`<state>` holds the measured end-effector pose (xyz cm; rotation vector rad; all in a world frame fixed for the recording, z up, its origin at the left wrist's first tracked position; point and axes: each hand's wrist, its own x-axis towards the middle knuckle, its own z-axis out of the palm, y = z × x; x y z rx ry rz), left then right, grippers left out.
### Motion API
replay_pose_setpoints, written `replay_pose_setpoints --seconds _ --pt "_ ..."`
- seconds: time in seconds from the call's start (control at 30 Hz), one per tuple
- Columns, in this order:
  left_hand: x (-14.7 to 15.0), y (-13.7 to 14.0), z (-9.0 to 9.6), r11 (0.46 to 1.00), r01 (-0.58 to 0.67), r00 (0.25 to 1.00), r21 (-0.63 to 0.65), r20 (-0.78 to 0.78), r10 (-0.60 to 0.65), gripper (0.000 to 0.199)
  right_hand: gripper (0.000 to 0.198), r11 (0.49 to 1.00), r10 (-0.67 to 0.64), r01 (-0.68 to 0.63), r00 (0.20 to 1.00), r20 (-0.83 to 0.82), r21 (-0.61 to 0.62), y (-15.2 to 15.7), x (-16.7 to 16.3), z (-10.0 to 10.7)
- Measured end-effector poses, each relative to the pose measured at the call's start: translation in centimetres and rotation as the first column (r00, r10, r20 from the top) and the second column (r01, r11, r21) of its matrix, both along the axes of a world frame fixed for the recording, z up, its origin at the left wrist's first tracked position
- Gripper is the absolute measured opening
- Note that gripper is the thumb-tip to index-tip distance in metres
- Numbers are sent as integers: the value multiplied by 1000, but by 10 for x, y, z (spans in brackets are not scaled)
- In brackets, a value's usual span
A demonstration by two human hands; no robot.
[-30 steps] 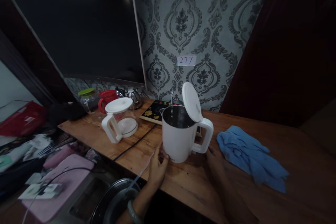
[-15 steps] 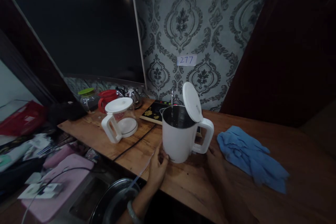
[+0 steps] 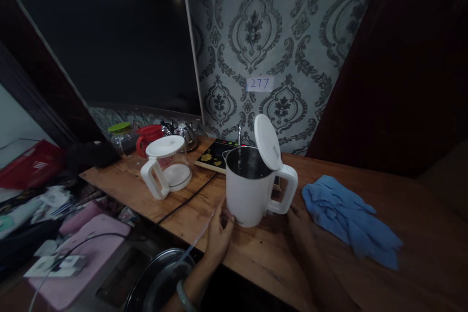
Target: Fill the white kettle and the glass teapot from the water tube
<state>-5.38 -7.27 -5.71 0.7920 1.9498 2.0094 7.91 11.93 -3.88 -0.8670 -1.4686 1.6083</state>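
Left hand (image 3: 219, 235), fingers loosely parted, touches the kettle (image 3: 244, 197) rightward, apparently steadying it beneath running water (image 3: 239, 160). Right hand (image 3: 299, 222): grip indeterminable

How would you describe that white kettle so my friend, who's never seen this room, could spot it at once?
Find the patterned wallpaper, then the wooden table below it. On the table, between the person's left hand and right hand, stands the white kettle. Unlike the clear-walled jug to its left, it has opaque white walls, and its round lid is tipped up.
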Motion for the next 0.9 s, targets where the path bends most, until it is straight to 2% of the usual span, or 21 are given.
replay_pose_setpoints --seconds 0.63,0.9 --pt "0 1 -2 1000 -18 1000 5 -8 18 67 41 997 33 -34 999 -27 -66 0 -1 -6" --pt "-1 2 -6 1000 -25 1000 13 13 25 72 42 1000 19 -19 1000 7 16 0 1 1"
